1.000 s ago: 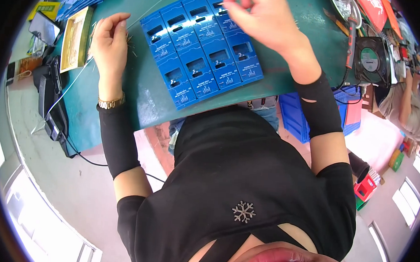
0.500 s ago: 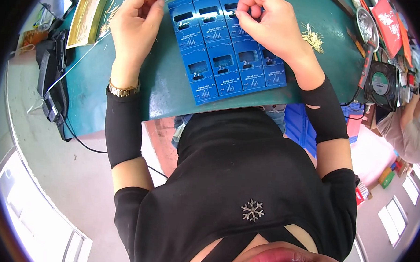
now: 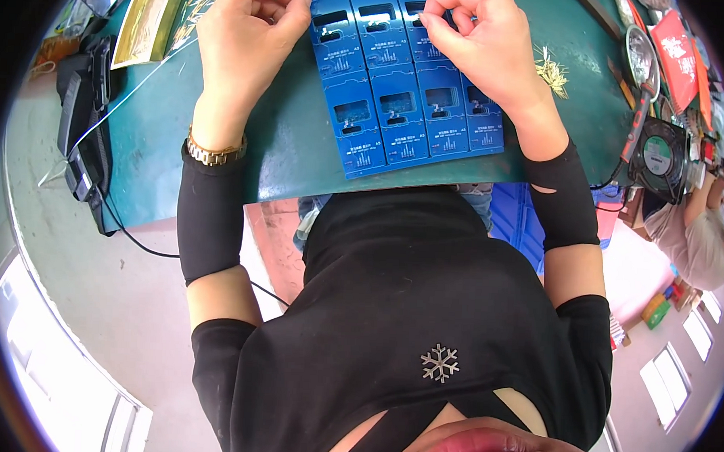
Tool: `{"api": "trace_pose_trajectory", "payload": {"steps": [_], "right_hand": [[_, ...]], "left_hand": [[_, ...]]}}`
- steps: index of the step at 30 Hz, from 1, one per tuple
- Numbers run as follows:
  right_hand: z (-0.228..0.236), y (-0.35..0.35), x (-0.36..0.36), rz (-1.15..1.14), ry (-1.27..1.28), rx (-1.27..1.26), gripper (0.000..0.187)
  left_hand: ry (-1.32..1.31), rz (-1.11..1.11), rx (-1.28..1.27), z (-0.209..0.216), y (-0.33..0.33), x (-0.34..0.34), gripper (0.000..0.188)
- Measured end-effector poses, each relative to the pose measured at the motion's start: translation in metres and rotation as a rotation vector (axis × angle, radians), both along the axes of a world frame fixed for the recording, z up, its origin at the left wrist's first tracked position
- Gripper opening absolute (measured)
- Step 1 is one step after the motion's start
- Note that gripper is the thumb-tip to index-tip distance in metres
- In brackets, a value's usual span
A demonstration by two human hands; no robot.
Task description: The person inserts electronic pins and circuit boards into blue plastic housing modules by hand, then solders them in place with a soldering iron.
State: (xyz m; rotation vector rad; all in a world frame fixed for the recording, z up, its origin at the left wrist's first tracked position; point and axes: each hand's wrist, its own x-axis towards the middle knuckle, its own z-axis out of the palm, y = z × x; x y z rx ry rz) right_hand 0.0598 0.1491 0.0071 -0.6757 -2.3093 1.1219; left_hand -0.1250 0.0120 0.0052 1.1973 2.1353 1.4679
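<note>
A blue circuit board panel (image 3: 400, 90) lies on the green table, split into several units with rectangular windows and white print. My left hand (image 3: 253, 43) is beside the panel's upper left corner, thumb and forefinger pinched together. Whatever sits between those fingertips is too small to make out. My right hand (image 3: 482, 57) hovers over the panel's upper right part and covers some of it. Its thumb and forefinger are also pinched, near one of the upper windows, on something I cannot make out.
Left, a shallow yellow-rimmed tray (image 3: 149, 23) holds thin strands, with more beside it. A black device (image 3: 83, 133) with cables stands at the left edge. On the right are a pile of pale cut wires (image 3: 551, 73), a red-handled soldering iron (image 3: 637, 129) and a black fan (image 3: 660, 154).
My left hand has shifted slightly right and up, its fingertips closing into a pinch. My right hand's thumb and forefinger remain pinched. The panel appears slightly farther right in view.
</note>
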Motion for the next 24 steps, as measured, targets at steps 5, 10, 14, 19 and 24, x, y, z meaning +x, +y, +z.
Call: {"api": "trace_pose_trajectory", "payload": {"steps": [5,10,14,19,24], "right_hand": [[0.008,-0.004,-0.004,-0.023,-0.027,-0.070,0.064],[0.005,-0.003,-0.002,-0.027,-0.006,-0.058,0.068],[0.007,-0.004,-0.002,-0.026,-0.033,-0.074,0.069],[0.003,0.000,-0.003,0.002,-0.079,-0.072,0.071],[-0.008,0.006,-0.002,0.156,0.099,0.234,0.086]], "left_hand": [[0.030,-0.003,-0.015,-0.001,0.000,0.000,0.035],[-0.003,0.001,-0.007,-0.002,0.000,0.002,0.037],[-0.024,-0.011,0.003,-0.003,-0.001,0.001,0.038],[-0.011,-0.026,-0.002,0.001,-0.001,0.002,0.036],[0.081,-0.041,-0.058,0.005,0.000,0.004,0.035]]}}
